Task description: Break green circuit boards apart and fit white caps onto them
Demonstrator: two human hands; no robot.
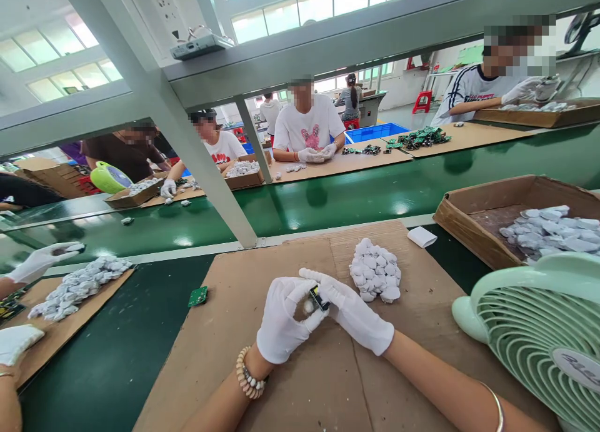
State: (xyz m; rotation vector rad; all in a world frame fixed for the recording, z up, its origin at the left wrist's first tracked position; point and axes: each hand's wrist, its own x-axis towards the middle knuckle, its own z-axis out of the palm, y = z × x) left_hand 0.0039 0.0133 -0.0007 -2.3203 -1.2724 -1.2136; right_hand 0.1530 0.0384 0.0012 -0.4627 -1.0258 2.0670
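Note:
Both my hands wear white gloves and meet over a brown cardboard sheet [234, 332]. Between them is a small circuit board [319, 298] with black and yellow parts, tilted on its side. My left hand [284, 319] curls around it, fingers and thumb closed on its left side; a small white lump [308, 307] shows inside that curl. From the right, the fingertips of my right hand [359, 313] press on the same board. Just beyond my right hand lies a pile of white wrapped pieces [375, 271]. A green circuit board [197, 296] sits at the sheet's left edge.
A pale green fan [539, 332] stands close on the right, before a cardboard box [473, 213] of white pieces. A green conveyor belt [337, 194] runs across behind, under a metal frame [206, 138]. A co-worker's gloved hands are at left, beside another white pile [79, 288].

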